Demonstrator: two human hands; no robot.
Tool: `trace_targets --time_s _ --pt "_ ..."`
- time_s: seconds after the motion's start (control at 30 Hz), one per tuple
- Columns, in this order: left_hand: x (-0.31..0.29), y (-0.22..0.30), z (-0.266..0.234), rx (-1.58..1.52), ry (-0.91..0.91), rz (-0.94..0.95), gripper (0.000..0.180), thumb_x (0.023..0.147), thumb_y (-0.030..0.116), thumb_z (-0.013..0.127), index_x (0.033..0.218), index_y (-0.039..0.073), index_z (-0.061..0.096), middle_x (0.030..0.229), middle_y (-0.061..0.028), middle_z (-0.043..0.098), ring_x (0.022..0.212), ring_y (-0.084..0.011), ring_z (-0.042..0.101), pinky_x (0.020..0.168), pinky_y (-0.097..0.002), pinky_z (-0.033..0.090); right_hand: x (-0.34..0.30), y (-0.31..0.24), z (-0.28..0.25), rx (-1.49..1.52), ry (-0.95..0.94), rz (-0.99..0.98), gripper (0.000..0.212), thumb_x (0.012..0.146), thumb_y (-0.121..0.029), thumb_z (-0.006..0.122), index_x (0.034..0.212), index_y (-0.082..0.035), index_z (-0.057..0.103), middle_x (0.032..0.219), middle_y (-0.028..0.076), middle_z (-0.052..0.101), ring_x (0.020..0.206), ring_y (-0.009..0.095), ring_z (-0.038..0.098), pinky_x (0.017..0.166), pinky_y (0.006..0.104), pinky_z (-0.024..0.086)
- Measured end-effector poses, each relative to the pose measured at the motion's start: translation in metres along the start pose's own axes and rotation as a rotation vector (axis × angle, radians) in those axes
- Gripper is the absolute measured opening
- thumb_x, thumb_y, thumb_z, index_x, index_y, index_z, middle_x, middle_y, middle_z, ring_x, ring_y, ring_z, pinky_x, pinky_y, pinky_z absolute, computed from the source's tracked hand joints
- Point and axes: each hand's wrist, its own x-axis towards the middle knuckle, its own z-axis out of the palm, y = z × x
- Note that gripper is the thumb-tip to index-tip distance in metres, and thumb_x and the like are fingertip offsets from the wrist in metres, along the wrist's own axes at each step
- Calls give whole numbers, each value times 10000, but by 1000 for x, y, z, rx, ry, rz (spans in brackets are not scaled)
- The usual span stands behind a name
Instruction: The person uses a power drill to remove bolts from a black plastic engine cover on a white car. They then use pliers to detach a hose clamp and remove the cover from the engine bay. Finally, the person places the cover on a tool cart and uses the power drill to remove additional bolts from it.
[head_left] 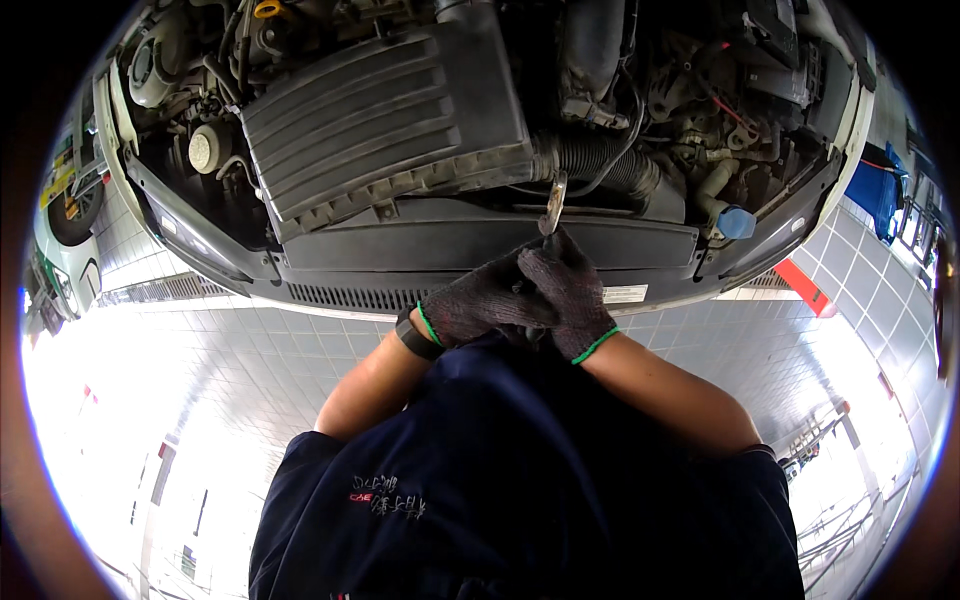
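Note:
Both of my hands wear dark knit gloves with green cuffs and meet in front of my chest. My right hand grips the lower end of a metal wrench that points up toward the open engine bay. My left hand presses against the right one, fingers wrapped around the same grip. The wrench's round head sits just before the ribbed black air hose. A large black ribbed air filter box lies to the upper left of the wrench.
A car's front end with black radiator support panel fills the top. A blue fluid cap sits at right, a white cap at left. Pale tiled floor lies below. Another vehicle's wheel shows at far left.

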Motion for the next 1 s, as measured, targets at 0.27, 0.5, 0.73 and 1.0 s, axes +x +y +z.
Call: trace_targets --time_s 0.27,0.5,0.73,1.0 --pt "27 2 41 -55 24 84 539 1022 243 815 1463 67 561 1084 -31 712 914 -108 688 814 -297 574 8 5 -67 62 -239 65 600 1017 -113 665 1593 3 544 1100 29 691 984 103 661 881 295 578" --pt "20 15 62 374 198 167 543 1057 269 781 1505 28 589 1117 -80 758 981 -137 735 861 -344 615 1 -43 -87 -112 -245 338 653 1020 -115 612 1651 -1 493 1021 37 676 871 112 656 777 289 569" --pt "-76 48 -90 1330 1477 1171 717 958 2 842 1605 8 533 1606 -197 609 1434 -315 617 1231 -432 474 -11 3 -113 -274 19 -81 371 1011 -88 697 1374 -21 666 866 58 644 710 146 650 674 352 564" --pt "-123 143 -186 252 1122 535 816 983 462 843 1598 23 536 1442 -151 675 1283 -267 670 1067 -411 581 36 -42 -116 -495 36 -204 351 1014 -172 704 1336 -42 661 835 144 663 659 235 680 652 427 565"
